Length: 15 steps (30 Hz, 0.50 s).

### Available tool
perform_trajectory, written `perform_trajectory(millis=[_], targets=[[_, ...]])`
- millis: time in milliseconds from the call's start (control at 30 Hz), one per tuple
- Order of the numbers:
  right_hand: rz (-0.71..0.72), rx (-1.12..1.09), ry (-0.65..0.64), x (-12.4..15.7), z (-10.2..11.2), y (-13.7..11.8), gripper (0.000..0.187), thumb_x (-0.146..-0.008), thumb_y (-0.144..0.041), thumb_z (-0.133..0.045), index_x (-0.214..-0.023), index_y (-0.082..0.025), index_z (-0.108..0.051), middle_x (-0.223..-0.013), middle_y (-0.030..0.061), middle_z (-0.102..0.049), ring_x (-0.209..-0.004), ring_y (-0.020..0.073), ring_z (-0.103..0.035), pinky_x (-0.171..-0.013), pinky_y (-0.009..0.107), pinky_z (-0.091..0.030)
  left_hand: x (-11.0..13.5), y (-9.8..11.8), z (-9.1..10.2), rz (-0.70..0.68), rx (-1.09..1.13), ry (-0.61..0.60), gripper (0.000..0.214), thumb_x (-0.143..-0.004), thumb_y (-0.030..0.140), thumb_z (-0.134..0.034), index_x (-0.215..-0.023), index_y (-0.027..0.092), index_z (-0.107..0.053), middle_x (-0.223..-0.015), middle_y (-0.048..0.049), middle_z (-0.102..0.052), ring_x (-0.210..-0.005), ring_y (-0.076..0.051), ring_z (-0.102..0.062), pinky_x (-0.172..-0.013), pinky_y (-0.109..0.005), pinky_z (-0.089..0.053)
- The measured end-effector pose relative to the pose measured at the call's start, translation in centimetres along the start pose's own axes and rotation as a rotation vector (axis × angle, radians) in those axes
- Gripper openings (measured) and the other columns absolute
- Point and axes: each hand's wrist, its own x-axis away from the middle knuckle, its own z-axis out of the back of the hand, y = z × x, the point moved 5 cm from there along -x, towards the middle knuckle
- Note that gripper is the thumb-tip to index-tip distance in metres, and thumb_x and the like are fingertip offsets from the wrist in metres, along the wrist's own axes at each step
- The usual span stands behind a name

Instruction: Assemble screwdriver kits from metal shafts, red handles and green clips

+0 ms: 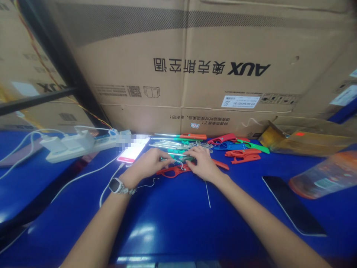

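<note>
My left hand (149,162), with a watch on its wrist, has thumb and fingertips pinched at one end of a thin white wire (181,163). Close to its right, my right hand (205,163) is closed at the fingertips around a small part that I cannot make out. Below the fingers lies an orange lighter shell half (170,171), partly covered by my right hand. Just behind both hands are several long lighters or their parts, with metal tubes (164,144) and green and orange handles (193,136). A thin metal rod (208,195) lies under my right wrist.
Red lighter shells (245,155), a blue one (227,146) and a green one (255,146) lie to the right. A lit phone (134,149) and a power strip (83,145) are left. A dark phone (292,206), a plastic jar (323,176) and cardboard (298,137) stand right.
</note>
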Motion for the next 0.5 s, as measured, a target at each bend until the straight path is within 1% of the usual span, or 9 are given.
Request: perform_trajectory(millis=[67, 133, 200, 267, 367, 433, 500], targets=[[0.028, -0.028, 0.026, 0.5, 0.8, -0.5, 0.023, -0.082, -0.012, -0.061, -0.102, -0.022, -0.067, -0.105, 0.0055, -0.064, -0.103, 0.0240, -0.054, -0.090, 0.040, -0.035, 0.1, 0.0, -0.1, 0.028, -0.010, -0.032, 0.040, -0.090, 0.046, -0.056, -0.070, 0.016, -0.073, -0.063, -0.0021, -0.069, -0.051, -0.012, -0.048, -0.053, -0.025, -0.034], [0.081, -0.038, -0.018, 1.1, 1.3, -1.2, 0.016, -0.080, -0.013, -0.063, -0.093, -0.021, -0.066, -0.099, 0.0044, -0.062, -0.101, 0.0231, -0.054, -0.090, 0.039, -0.035, 0.2, -0.1, -0.2, 0.045, -0.006, -0.049, 0.040, -0.090, 0.046, -0.056, -0.069, 0.016, -0.073, -0.063, -0.0026, -0.070, -0.051, -0.012, -0.050, -0.054, -0.025, -0.035], [0.109, -0.031, -0.103, 1.5, 1.3, -1.8, 0.008, -0.082, -0.020, -0.066, -0.089, -0.022, -0.065, -0.094, 0.0032, -0.061, -0.098, 0.0226, -0.055, -0.088, 0.039, -0.035, 0.2, -0.1, -0.2, 0.055, 0.002, -0.055, 0.039, -0.091, 0.044, -0.056, -0.070, 0.016, -0.074, -0.065, -0.0032, -0.071, -0.052, -0.013, -0.052, -0.055, -0.025, -0.036], [0.121, -0.024, -0.167, 1.7, 0.9, -2.1, 0.005, -0.086, -0.025, -0.066, -0.091, -0.023, -0.067, -0.092, 0.0025, -0.062, -0.096, 0.0217, -0.055, -0.087, 0.038, -0.034, 0.2, -0.1, -0.2, 0.060, 0.006, -0.063, 0.038, -0.091, 0.042, -0.055, -0.070, 0.016, -0.074, -0.066, -0.0034, -0.071, -0.053, -0.013, -0.052, -0.055, -0.025, -0.036], [0.143, -0.013, -0.196, 1.5, 0.4, -2.3, 0.007, -0.093, -0.024, -0.061, -0.092, -0.022, -0.068, -0.092, 0.0022, -0.065, -0.096, 0.0203, -0.056, -0.087, 0.038, -0.033, 0.2, -0.2, -0.3, 0.071, 0.023, -0.084, 0.035, -0.090, 0.040, -0.055, -0.073, 0.016, -0.075, -0.067, -0.0032, -0.072, -0.055, -0.013, -0.053, -0.056, -0.024, -0.037], [0.158, 0.000, -0.205, 1.3, 0.2, -2.3, 0.009, -0.094, -0.024, -0.059, -0.090, -0.021, -0.068, -0.092, 0.0023, -0.066, -0.095, 0.0198, -0.057, -0.088, 0.038, -0.033, 0.3, -0.2, -0.4, 0.071, 0.026, -0.095, 0.033, -0.090, 0.039, -0.054, -0.078, 0.016, -0.076, -0.067, -0.0027, -0.071, -0.057, -0.013, -0.054, -0.056, -0.024, -0.036], [0.175, 0.008, -0.222, 1.1, 0.2, -2.3, 0.010, -0.095, -0.024, -0.059, -0.091, -0.020, -0.068, -0.092, 0.0025, -0.067, -0.094, 0.0194, -0.057, -0.088, 0.038, -0.033, 0.4, -0.1, -0.3, 0.056, -0.005, -0.098, 0.033, -0.090, 0.037, -0.053, -0.080, 0.016, -0.076, -0.065, -0.0016, -0.068, -0.056, -0.012, -0.051, -0.054, -0.024, -0.034]])
